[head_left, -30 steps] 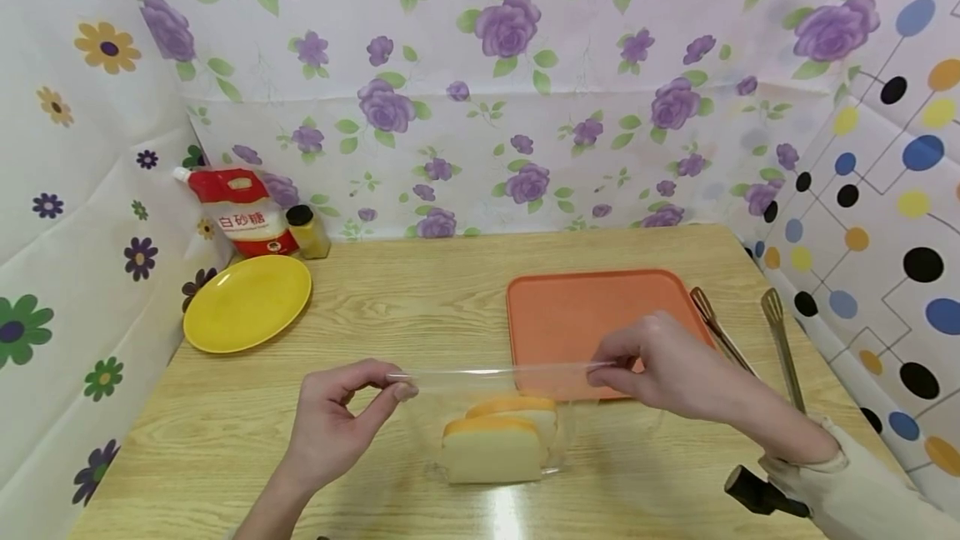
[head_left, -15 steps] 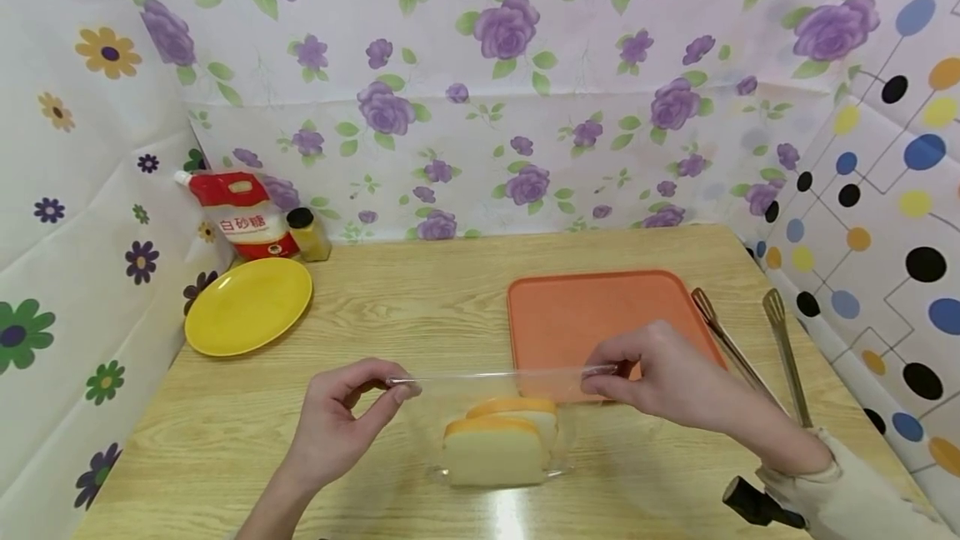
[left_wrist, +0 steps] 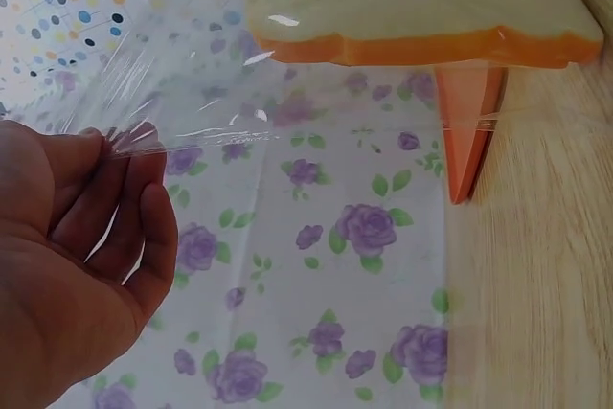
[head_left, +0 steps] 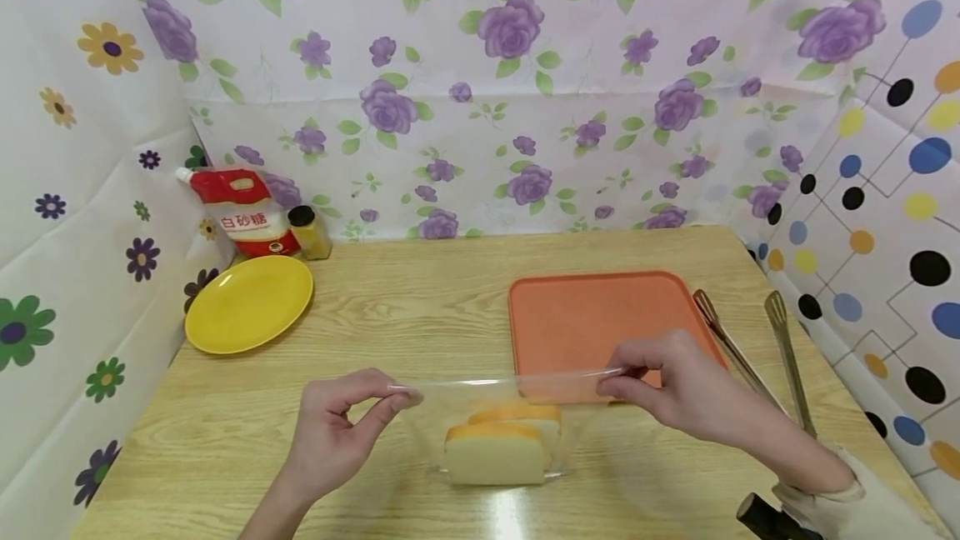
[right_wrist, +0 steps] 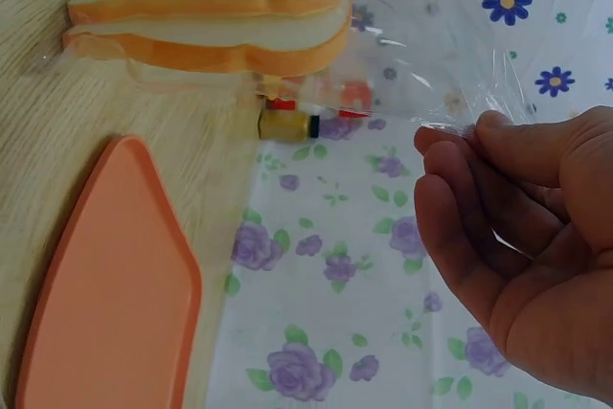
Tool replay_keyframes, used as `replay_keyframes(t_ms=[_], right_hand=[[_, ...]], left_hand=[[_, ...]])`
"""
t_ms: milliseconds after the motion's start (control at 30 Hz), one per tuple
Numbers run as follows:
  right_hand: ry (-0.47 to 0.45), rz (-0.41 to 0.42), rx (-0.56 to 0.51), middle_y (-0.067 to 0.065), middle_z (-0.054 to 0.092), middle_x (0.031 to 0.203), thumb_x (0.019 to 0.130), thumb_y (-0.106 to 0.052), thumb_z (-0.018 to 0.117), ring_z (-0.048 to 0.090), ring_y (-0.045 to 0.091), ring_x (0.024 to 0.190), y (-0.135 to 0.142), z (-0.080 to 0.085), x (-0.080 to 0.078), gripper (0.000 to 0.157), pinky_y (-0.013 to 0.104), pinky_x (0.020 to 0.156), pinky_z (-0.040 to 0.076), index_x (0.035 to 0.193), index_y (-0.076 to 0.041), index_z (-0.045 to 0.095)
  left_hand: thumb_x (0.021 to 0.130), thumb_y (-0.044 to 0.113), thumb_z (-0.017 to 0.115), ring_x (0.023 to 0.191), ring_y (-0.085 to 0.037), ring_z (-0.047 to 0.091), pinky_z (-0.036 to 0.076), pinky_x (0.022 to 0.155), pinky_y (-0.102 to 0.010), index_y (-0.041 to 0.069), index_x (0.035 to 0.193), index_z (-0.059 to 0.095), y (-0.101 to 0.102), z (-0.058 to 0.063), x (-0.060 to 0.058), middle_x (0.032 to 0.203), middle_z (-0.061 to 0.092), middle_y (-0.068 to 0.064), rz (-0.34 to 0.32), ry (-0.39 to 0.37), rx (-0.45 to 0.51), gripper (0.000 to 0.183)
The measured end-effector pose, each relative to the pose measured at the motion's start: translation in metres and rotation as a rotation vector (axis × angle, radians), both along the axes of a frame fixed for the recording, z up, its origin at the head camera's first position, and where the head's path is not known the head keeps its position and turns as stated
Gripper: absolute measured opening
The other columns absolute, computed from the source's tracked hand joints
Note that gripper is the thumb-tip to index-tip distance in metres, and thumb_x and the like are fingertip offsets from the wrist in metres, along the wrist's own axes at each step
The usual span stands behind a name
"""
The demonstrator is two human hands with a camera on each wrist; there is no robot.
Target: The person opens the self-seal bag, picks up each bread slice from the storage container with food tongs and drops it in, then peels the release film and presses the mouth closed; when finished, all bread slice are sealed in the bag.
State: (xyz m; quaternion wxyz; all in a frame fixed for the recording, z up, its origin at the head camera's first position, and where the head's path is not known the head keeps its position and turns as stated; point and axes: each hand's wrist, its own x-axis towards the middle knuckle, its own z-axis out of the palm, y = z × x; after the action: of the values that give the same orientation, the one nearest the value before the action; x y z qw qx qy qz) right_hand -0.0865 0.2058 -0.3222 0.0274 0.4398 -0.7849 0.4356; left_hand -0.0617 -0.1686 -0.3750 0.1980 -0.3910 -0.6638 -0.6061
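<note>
Two slices of bread with orange crusts stand one behind the other inside a clear plastic bag in the head view. My left hand pinches the bag's upper left corner between thumb and fingers. At the upper right corner, my right hand pinches the film the same way, and the top edge is stretched taut between both hands. The left wrist view shows the gathered film at the left fingertips. From the right wrist, both bread slices appear beside the crinkled bag.
An orange tray lies behind my right hand, with two metal utensils along its right side. At the back left are a yellow plate, a red and white sugar bag and a yellow black-capped jar. Patterned sheets enclose the table.
The bag's top edge has dipped slightly toward me, and my right hand has shifted a little right. Both hands keep their pinch; the bread stays in about the same place.
</note>
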Motion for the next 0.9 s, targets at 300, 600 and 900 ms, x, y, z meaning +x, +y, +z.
replay_keyframes(t_ms=[300,600,900], right_hand=[[0.009,0.051,-0.116,0.006,0.072,0.091,0.09,0.019,0.06,0.069,0.011,0.07,-0.009,-0.006,0.0,0.028,0.017,0.049,0.051,0.095,-0.008,0.057],[-0.103,0.098,-0.188,0.012,0.073,0.103,0.096,0.017,0.051,0.073,0.02,0.084,-0.036,-0.009,-0.01,0.023,0.032,0.062,0.06,0.099,-0.005,0.057],[-0.046,0.105,-0.258,0.019,0.072,0.104,0.095,0.018,0.053,0.073,0.02,0.082,-0.061,-0.011,-0.032,0.021,0.033,0.062,0.06,0.091,-0.002,0.057]], left_hand=[[0.086,-0.021,0.064,0.072,-0.014,0.072,0.059,0.06,-0.028,-0.006,0.098,0.073,-0.007,0.011,0.008,0.082,0.074,-0.013,0.077,-0.133,-0.011,0.022],[0.091,-0.014,0.062,0.083,-0.018,0.074,0.059,0.071,-0.03,-0.01,0.103,0.071,-0.025,0.016,0.008,0.093,0.075,-0.015,0.128,-0.145,0.049,0.015],[0.092,-0.018,0.058,0.081,-0.022,0.074,0.06,0.067,-0.035,-0.015,0.103,0.069,-0.043,0.019,-0.007,0.092,0.073,-0.021,0.134,-0.183,0.064,0.016]])
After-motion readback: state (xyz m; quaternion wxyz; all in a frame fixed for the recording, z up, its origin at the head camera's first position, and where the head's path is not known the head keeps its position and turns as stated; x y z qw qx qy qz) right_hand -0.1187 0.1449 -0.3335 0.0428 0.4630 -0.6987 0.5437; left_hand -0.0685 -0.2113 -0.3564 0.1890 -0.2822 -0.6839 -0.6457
